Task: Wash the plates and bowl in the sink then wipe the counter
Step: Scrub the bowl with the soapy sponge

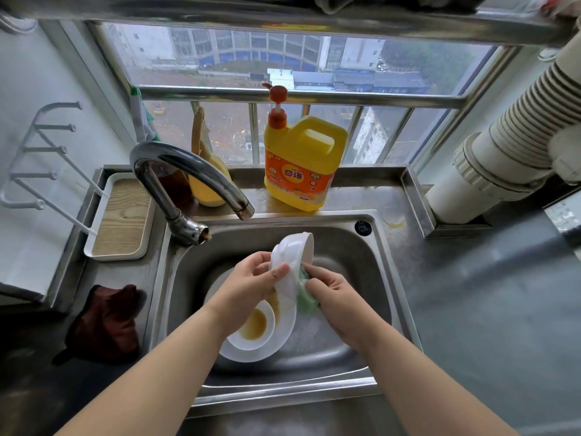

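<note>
White bowl (290,256) — tilted over sink (371,278), gripped by left hand (251,278). Green cloth (306,294) — clutched by right hand (333,294), pressed against bowl. Stained plates (267,335) below.

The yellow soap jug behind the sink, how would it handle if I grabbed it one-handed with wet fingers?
The soap jug looks big and probably heavy, though how full it is can't be seen. Its moulded handle should give a wet hand a fair grip. The tall pump top could make it tippy if pushed high up.
</note>
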A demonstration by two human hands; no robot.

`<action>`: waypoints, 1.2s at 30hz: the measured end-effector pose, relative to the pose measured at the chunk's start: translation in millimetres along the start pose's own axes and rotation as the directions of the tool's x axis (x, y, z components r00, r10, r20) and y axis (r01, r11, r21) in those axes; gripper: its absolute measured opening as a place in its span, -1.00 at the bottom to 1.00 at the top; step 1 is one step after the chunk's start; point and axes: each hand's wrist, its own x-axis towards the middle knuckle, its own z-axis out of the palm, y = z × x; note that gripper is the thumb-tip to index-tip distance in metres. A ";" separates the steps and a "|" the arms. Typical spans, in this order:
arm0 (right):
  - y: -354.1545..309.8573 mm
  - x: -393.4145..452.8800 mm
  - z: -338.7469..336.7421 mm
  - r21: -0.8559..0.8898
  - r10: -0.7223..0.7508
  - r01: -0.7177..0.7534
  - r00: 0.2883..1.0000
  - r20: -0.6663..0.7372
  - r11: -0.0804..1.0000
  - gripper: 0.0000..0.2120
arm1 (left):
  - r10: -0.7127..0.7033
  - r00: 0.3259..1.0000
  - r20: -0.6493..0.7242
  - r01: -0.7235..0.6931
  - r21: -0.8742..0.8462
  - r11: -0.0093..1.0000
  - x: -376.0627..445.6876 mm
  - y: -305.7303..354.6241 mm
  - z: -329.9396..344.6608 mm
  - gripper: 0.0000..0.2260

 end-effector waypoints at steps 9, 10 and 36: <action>-0.7 -0.4 0.2 -0.167 -0.045 0.044 0.999 -0.007 0.985 -0.57 | -0.218 0.973 -0.074 0.227 0.156 0.961 5.4 18.6 -0.9 -0.39; -4.4 -0.1 -1.8 -0.113 -0.031 0.028 0.999 -0.024 0.993 -0.57 | -0.216 0.975 -0.054 0.221 0.126 0.967 5.8 18.1 -1.8 -0.37; -19.3 9.0 -6.0 0.216 0.069 -0.072 0.997 0.019 0.974 -0.63 | -0.070 0.998 0.000 0.068 0.227 0.972 5.5 13.2 -6.2 -0.19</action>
